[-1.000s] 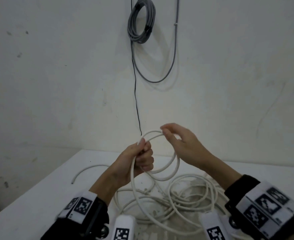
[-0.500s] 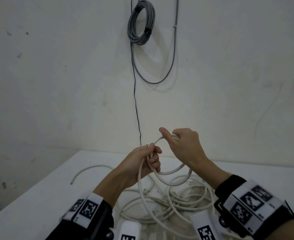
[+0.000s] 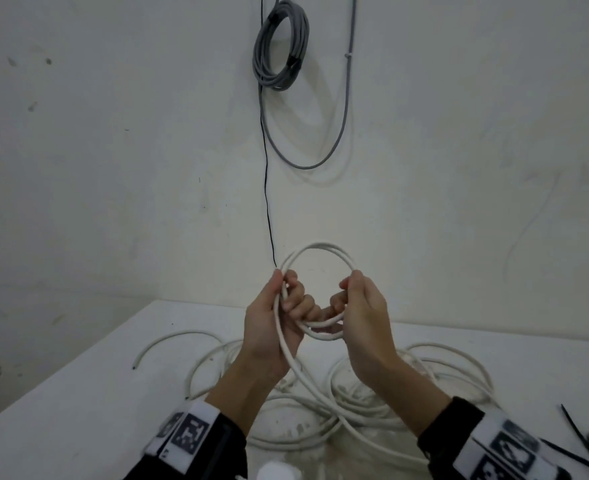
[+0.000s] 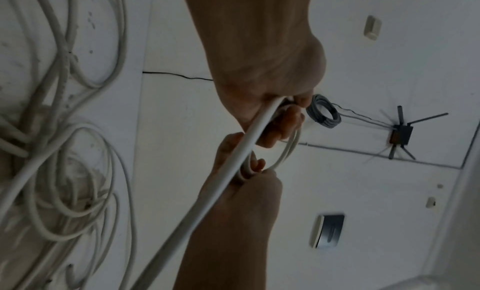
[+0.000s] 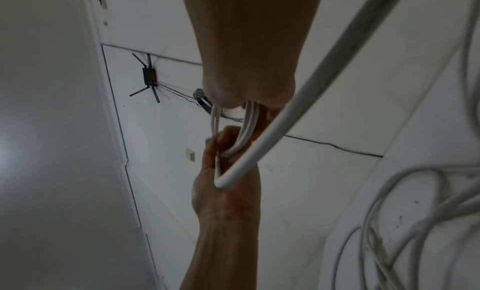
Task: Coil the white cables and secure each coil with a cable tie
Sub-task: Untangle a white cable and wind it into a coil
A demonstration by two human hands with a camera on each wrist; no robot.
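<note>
I hold a small coil of white cable (image 3: 317, 244) upright in the air above the white table (image 3: 78, 393). My left hand (image 3: 286, 299) grips its left side, with the fingers curled round the turns. My right hand (image 3: 350, 296) grips the right and lower side of the same coil. From my left hand the cable runs down to a loose tangle of white cable (image 3: 372, 403) on the table. In the left wrist view the cable (image 4: 233, 167) crosses both hands, and the coil (image 5: 249, 130) passes between them in the right wrist view.
Black cable ties (image 3: 584, 441) lie on the table at the right front. A free cable end (image 3: 137, 362) lies to the left. On the wall hang a tied grey cable coil (image 3: 281, 46) and a thin black wire (image 3: 267, 168). A router (image 4: 400, 134) is on the wall.
My right hand has come down from the top of the loop to the coil's right side. Another turn lies in the coil, which now stands round above both hands.
</note>
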